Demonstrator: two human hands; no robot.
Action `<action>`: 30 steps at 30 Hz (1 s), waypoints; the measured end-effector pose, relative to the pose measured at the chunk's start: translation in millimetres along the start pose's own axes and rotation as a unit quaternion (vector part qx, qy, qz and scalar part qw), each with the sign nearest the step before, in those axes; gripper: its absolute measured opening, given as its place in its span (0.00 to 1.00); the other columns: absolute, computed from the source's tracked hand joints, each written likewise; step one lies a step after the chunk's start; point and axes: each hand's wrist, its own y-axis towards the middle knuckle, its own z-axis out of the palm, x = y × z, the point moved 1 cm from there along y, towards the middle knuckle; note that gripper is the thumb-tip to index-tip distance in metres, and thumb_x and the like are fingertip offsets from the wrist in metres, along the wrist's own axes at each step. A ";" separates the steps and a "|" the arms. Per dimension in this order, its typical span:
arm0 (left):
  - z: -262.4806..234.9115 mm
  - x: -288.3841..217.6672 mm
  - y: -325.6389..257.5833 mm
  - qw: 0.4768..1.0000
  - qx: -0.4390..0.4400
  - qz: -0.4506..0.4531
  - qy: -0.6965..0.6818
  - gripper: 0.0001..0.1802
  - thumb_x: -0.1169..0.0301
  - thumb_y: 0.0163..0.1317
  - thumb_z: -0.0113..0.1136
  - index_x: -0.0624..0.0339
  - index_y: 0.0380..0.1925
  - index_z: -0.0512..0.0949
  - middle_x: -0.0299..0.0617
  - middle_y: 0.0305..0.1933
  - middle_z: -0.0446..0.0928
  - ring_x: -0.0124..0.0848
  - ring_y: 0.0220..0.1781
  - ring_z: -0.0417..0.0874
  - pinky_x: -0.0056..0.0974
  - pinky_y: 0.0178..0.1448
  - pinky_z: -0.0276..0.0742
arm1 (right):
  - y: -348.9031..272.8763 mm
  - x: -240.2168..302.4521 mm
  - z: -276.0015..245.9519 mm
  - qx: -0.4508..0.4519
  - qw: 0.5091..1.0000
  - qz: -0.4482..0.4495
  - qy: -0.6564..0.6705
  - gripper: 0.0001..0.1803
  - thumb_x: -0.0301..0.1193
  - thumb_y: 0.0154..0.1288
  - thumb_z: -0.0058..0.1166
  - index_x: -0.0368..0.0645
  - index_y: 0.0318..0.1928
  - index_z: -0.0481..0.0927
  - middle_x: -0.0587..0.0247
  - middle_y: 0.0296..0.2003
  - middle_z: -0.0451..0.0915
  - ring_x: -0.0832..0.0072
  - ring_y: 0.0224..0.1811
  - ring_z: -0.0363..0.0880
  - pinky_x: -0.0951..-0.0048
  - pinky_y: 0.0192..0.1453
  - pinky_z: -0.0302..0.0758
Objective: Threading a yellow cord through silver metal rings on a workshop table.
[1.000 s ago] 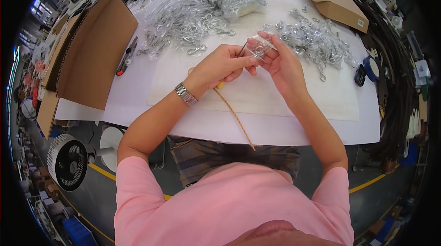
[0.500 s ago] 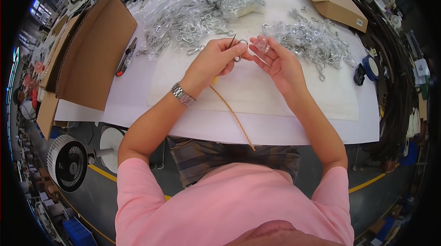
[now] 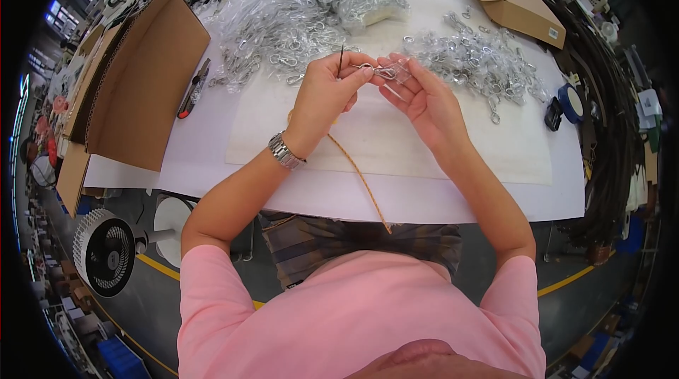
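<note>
My left hand, wearing a metal watch, pinches the ring end of a small silver snap hook. A thin dark pointed tool sticks up from between the fingers of that hand; its other end is hidden. From beneath the same hand a yellow cord trails over the table edge to my lap. My right hand, palm up, grips a small clear plastic bag between thumb and fingers. The hook's far end lies at or inside the bag's mouth; the glare hides exactly which.
Loose bagged hooks lie to the right, with a larger heap of plastic-wrapped hooks at the back left. A utility knife rests by an open cardboard box. Blue tape sits at right; a fan stands below left.
The snap hook has moved right, from beside the bag to its mouth. My left hand has turned, and the pointed tool has shifted left.
</note>
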 end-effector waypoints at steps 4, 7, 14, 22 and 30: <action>3.9 0.1 -0.4 1.000 -0.026 0.016 -0.008 0.10 0.71 0.72 0.63 0.64 0.48 0.79 0.41 0.35 0.88 0.13 0.18 0.66 0.23 0.20 0.59 | 1.3 -5.2 1.9 -0.002 0.999 0.000 0.040 0.19 0.36 0.82 0.47 0.35 0.61 0.77 0.54 0.55 0.85 0.69 0.55 0.85 0.64 0.66 0.79; 9.3 3.4 0.6 0.998 -0.039 0.032 0.043 0.06 0.71 0.72 0.61 0.63 0.41 0.78 0.39 0.32 0.88 0.14 0.17 0.69 0.24 0.19 0.62 | 2.1 -10.2 0.3 -0.016 0.998 0.007 0.056 0.17 0.34 0.82 0.48 0.35 0.60 0.77 0.57 0.53 0.86 0.69 0.54 0.86 0.63 0.66 0.80; 8.6 3.7 3.0 0.998 -0.015 0.010 0.067 0.09 0.69 0.71 0.65 0.63 0.37 0.77 0.38 0.26 0.86 0.15 0.16 0.69 0.26 0.18 0.61 | 1.8 -15.9 0.8 0.037 0.999 0.007 0.027 0.15 0.35 0.80 0.52 0.37 0.56 0.81 0.63 0.47 0.85 0.76 0.48 0.84 0.67 0.64 0.80; -14.3 -5.1 11.6 0.998 0.048 -0.035 0.034 0.10 0.66 0.73 0.63 0.63 0.42 0.79 0.36 0.26 0.82 0.13 0.16 0.65 0.23 0.18 0.54 | -3.1 -5.0 7.2 -0.034 0.999 0.013 0.001 0.13 0.36 0.80 0.53 0.40 0.52 0.82 0.69 0.42 0.83 0.80 0.42 0.82 0.74 0.51 0.80; -16.2 -8.4 12.3 0.990 0.129 -0.039 0.051 0.08 0.69 0.71 0.64 0.62 0.43 0.82 0.32 0.29 0.79 0.12 0.21 0.67 0.22 0.23 0.55 | 6.0 -2.6 -11.8 0.171 0.967 0.174 -0.076 0.13 0.38 0.81 0.52 0.42 0.50 0.82 0.67 0.39 0.85 0.86 0.31 0.75 0.81 0.36 0.75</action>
